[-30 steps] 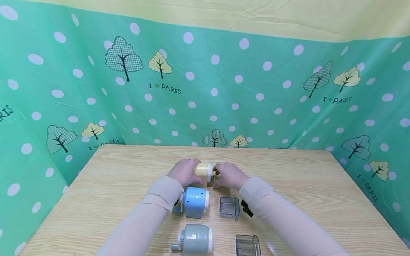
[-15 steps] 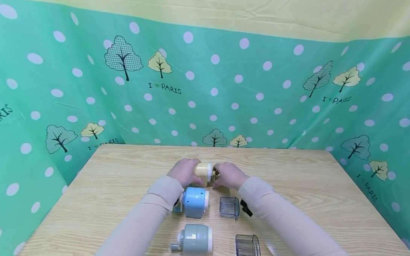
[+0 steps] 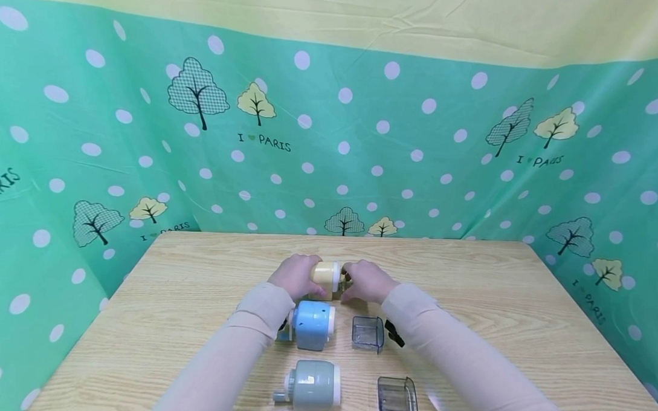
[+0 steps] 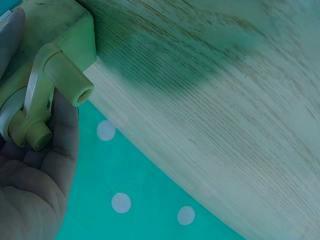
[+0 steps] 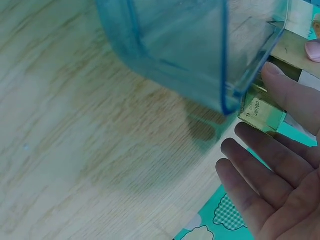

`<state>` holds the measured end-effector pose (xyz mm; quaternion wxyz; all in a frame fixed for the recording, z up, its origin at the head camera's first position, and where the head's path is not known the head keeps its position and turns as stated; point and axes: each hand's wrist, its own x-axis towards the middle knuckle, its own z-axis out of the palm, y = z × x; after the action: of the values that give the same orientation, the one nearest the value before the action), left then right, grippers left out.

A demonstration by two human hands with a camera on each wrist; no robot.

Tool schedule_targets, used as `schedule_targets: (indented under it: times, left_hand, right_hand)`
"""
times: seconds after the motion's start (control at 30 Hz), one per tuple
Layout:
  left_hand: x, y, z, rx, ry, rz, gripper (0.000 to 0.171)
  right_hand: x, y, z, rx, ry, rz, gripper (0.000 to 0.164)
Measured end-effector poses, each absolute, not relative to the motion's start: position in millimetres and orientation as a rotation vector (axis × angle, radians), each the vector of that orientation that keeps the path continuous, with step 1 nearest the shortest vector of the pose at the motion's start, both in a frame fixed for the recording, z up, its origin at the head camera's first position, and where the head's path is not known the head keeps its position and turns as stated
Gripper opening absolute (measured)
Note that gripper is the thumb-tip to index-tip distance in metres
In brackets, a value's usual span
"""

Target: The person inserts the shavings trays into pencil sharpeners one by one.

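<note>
At the far middle of the table, my left hand grips a yellow hand-crank pencil sharpener lying with its white-rimmed face to the right. Its crank sticks out beside my palm in the left wrist view. My right hand pinches a clear yellow shavings drawer between thumb and forefinger, right at that white-rimmed face; the other fingers extend loosely. Nearer stand a blue pencil sharpener and a grey-green one, cranks to the left.
A clear smoky drawer lies right of the blue sharpener, looming large and bluish in the right wrist view. Another clear drawer lies right of the grey-green one. Behind the wooden table hangs a green dotted curtain.
</note>
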<state>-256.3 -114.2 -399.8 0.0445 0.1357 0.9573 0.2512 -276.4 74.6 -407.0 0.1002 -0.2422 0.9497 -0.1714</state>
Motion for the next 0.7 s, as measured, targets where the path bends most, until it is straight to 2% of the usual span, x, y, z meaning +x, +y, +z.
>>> schedule_targets:
  times: [0.7]
  left_hand:
    - [-258.3, -114.3, -401.3, 0.41, 2.917, 0.774, 0.063]
  right_hand:
    - [-279.1, 72.1, -404.3, -0.723, 2.768, -0.537, 0.054]
